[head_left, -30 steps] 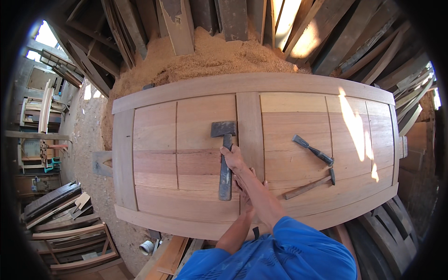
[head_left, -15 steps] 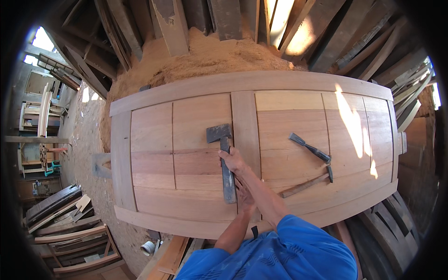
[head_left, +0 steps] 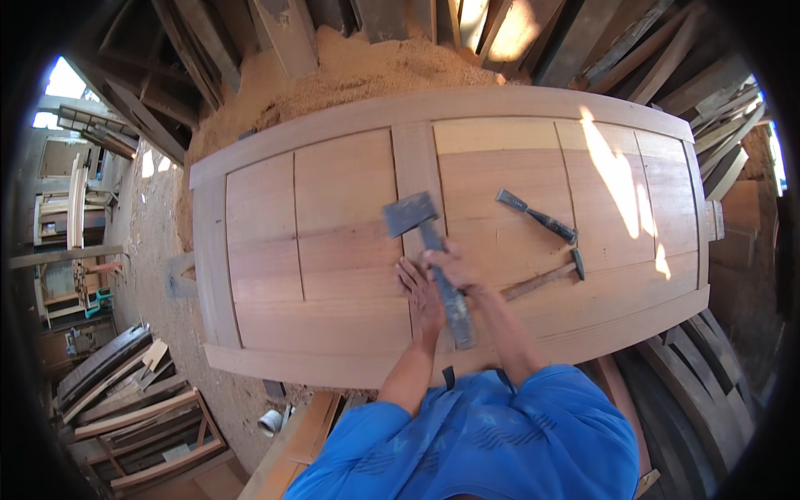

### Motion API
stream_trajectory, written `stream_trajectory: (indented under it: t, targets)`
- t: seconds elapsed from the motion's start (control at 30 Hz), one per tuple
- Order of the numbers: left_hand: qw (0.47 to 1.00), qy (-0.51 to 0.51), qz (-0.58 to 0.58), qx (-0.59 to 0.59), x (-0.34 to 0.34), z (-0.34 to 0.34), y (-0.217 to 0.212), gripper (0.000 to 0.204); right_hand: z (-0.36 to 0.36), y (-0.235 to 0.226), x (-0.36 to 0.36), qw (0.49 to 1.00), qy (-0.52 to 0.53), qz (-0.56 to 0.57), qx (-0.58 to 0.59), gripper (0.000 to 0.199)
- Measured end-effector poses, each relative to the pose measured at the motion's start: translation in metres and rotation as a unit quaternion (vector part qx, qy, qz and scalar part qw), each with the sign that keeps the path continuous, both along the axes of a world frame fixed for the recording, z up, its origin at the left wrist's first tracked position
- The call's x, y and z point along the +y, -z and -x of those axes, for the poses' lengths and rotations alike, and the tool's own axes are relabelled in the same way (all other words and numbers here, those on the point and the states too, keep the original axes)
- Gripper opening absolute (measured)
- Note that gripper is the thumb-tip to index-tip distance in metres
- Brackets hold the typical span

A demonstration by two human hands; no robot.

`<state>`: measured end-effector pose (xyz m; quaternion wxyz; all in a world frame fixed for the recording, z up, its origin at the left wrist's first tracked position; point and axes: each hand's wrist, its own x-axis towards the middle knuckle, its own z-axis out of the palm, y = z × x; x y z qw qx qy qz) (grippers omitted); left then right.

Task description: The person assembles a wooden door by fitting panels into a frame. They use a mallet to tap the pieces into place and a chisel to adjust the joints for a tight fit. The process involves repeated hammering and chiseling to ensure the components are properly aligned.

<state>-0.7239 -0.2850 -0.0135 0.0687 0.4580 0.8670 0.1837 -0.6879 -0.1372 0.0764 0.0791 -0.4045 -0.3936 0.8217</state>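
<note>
A large framed wooden panel, like a door, lies flat before me. My right hand is closed round the upper handle of a dark hatchet-shaped tool with a broad, blocky head. Its long grey handle slants toward my body, slightly blurred. My left hand rests flat on the panel just left of that handle, fingers stretched out. To the right lie a chisel with a dark handle and a small hammer with a wooden handle, their ends close together.
Sawdust is heaped beyond the panel, under leaning boards. Wooden frames and offcuts are stacked at lower left. Dark curved timbers lie at lower right. A white cup-like container sits on the ground near the panel's front edge.
My right hand has carried the hatchet-shaped tool rightward and tilted it. My left hand has gone from the handle's right side, near its lower end, to its left side, farther up.
</note>
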Motion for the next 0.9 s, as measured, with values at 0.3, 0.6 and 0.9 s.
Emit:
stream_trajectory:
  t: [0.3, 0.6, 0.9]
  targets:
    - [0.987, -0.001, 0.150, -0.064, 0.016, 0.003, -0.035, 0.103, -0.241, -0.015, 0.059, 0.946, 0.283, -0.158, -0.019, 0.018]
    - [0.993, 0.072, 0.088, -0.018, -0.049, -0.051, -0.026, 0.087, -0.438, 0.047, 0.059, 0.883, 0.463, -0.062, -0.049, 0.014]
    - [0.985, 0.009, 0.170, 0.002, -0.064, -0.173, -0.018, 0.092, -0.492, 0.092, 0.043, 0.870, 0.490, -0.014, -0.046, 0.017]
